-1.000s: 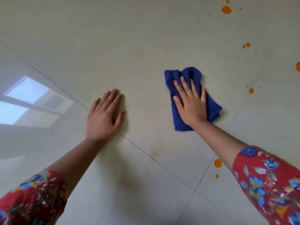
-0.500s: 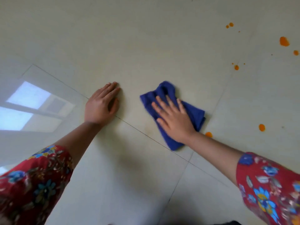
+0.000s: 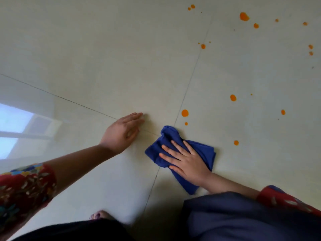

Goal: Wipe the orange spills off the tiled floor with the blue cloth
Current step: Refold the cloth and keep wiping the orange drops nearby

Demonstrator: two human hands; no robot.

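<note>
The right hand [image 3: 188,163], fingers spread and pressing flat on the blue cloth [image 3: 203,150], has drawn it back close beside the flat, straight-fingered left hand [image 3: 121,133], so the nearest orange spills [image 3: 185,113] now lie just beyond its fingertips, unwiped.

Both hands lie flat with fingers straight, the left hand [image 3: 122,132] ahead of the right hand [image 3: 186,161].
</note>
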